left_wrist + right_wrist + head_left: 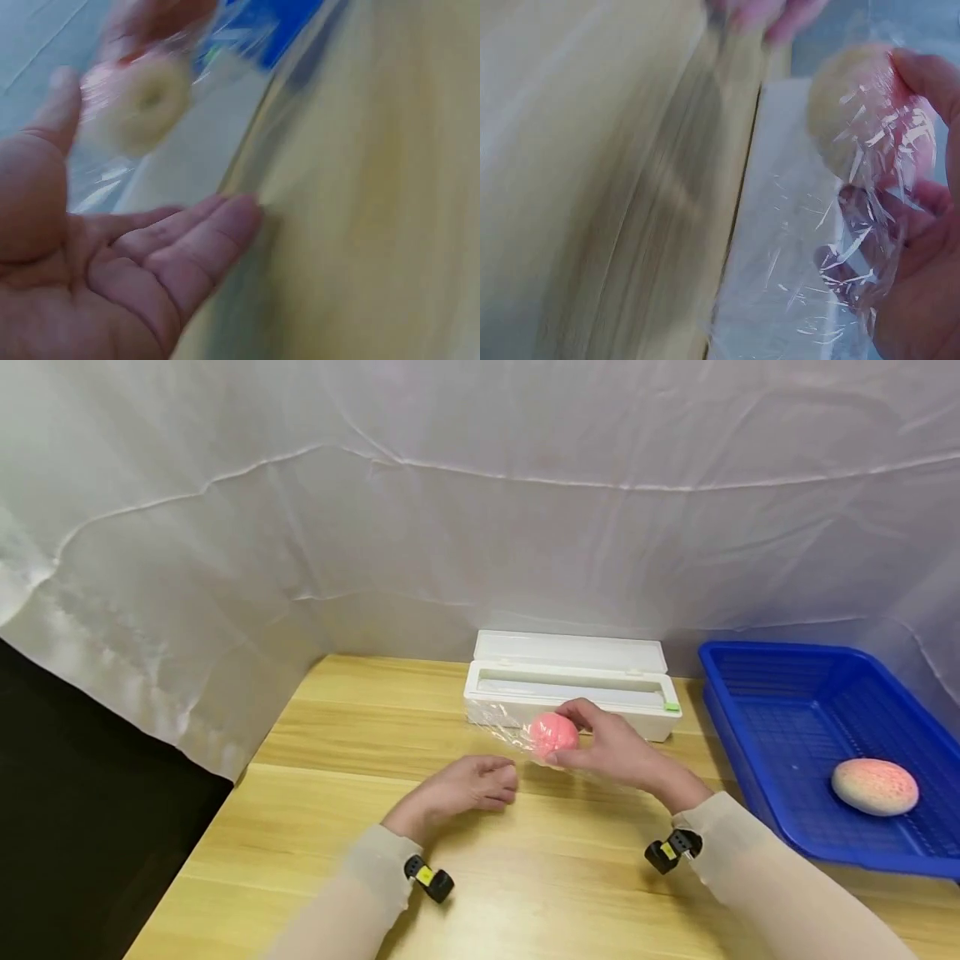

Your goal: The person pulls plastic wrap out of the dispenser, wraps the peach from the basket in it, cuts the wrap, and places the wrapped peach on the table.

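Wrapping, I reckon: right hand [611, 747] has fingers curled round the pink fruit [552, 733] mid-frame; left hand [471, 787] relaxed, empty. Next probably calls for gathering film [806, 315].

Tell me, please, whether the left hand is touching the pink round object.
Apart. The head view shows a small gap, with wooden tabletop visible, between the left hand and the pink round object.

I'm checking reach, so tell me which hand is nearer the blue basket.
Right. The right hand, holding the pink fruit, is left of the blue basket, across a gap; the left hand is farther left, over the wooden table.
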Available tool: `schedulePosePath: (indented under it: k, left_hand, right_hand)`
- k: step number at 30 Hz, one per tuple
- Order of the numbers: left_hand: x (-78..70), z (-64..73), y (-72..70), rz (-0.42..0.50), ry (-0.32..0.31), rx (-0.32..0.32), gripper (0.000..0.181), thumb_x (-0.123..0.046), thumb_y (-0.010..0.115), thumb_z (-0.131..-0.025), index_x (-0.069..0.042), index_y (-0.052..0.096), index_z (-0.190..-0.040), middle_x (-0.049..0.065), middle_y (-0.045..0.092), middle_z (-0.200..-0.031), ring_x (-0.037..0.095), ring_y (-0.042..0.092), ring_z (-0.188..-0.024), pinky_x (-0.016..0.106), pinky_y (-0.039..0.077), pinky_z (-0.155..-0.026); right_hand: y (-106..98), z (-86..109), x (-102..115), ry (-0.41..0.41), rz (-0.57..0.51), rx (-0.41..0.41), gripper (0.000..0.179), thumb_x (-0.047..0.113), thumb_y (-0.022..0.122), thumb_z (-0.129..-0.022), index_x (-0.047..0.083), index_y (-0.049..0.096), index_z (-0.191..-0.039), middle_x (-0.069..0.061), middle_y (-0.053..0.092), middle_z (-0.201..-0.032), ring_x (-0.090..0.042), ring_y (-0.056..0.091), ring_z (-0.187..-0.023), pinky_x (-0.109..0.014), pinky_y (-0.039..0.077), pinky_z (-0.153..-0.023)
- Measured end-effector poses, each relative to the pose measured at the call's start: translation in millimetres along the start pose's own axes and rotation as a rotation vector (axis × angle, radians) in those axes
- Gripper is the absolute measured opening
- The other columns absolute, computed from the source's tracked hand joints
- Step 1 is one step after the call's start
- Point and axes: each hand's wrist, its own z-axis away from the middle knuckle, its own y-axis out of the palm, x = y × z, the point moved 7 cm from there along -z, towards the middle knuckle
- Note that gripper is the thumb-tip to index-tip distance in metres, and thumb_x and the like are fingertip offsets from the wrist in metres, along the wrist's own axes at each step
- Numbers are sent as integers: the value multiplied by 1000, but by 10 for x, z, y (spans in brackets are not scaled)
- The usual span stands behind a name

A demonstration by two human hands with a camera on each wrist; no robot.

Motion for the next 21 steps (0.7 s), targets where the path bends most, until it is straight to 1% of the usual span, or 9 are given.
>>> schedulePosePath:
  k: [2, 3, 6, 8, 9, 13, 16, 19, 21]
  left_hand:
    - [3, -96, 192, 139, 37, 47, 84, -46, 61, -105, 13, 32, -157, 33, 49, -153, 44, 53, -141, 47, 49, -115]
    - [-17, -133, 265, 183, 67, 56, 87, -48, 62, -104, 13, 31, -157, 32, 46, -156, 43, 51, -143, 47, 47, -116]
    - [-102, -184, 379, 326, 147, 31, 83, -47, 66, -101, 5, 35, -158, 24, 46, -159, 35, 54, -141, 44, 47, -117]
    - [-158, -199, 395, 422, 170, -30, 72, -43, 65, -104, 1, 42, -156, 20, 51, -155, 28, 61, -132, 39, 51, -112]
    - [-180, -199, 390, 476, 166, -72, 68, -42, 64, -105, -1, 45, -154, 18, 53, -151, 24, 65, -126, 36, 54, -109]
    - [-203, -180, 344, 639, 107, -248, 54, -41, 58, -108, -2, 55, -144, 16, 65, -135, 19, 73, -109, 32, 61, -94]
    - [-205, -145, 271, 722, 93, -364, 48, -37, 53, -111, 1, 59, -140, 16, 68, -132, 19, 75, -106, 35, 62, -92]
    - [-210, -108, 197, 791, 109, -424, 46, -34, 45, -114, 1, 58, -140, 19, 67, -137, 21, 75, -110, 38, 61, -97]
    - [-221, -93, 168, 827, 122, -423, 47, -32, 40, -115, 2, 54, -144, 22, 63, -143, 23, 74, -116, 40, 59, -101]
  right_hand:
    - [1, 54, 113, -29, 21, -22, 75, 35, 88, -86, 7, 53, -146, -14, 67, -137, -38, 61, -132, -61, 48, -110]
    - [6, 79, 173, -47, 45, -30, 76, 35, 89, -85, 7, 54, -146, -13, 67, -136, -36, 62, -130, -60, 50, -108]
    - [53, 135, 353, -115, 153, -50, 75, 39, 90, -83, 8, 59, -144, -9, 68, -134, -31, 63, -125, -56, 53, -104]
    - [77, 174, 443, -159, 242, -71, 73, 41, 91, -81, 8, 62, -139, -7, 69, -132, -28, 63, -122, -55, 52, -104]
    - [86, 191, 481, -186, 290, -86, 72, 41, 92, -80, 7, 63, -137, -8, 70, -131, -28, 63, -120, -54, 51, -104]
    - [113, 258, 576, -280, 440, -140, 72, 39, 95, -76, 4, 65, -131, -10, 72, -122, -28, 64, -110, -52, 51, -100]
    - [120, 302, 579, -311, 509, -165, 72, 39, 96, -74, 4, 65, -128, -10, 72, -117, -28, 64, -106, -50, 51, -96]
    - [105, 337, 529, -289, 524, -175, 73, 40, 97, -73, 4, 65, -128, -9, 72, -116, -28, 63, -106, -48, 50, -94]
    - [87, 351, 498, -268, 518, -175, 74, 41, 97, -72, 5, 66, -129, -9, 72, -117, -27, 63, -107, -48, 50, -95]
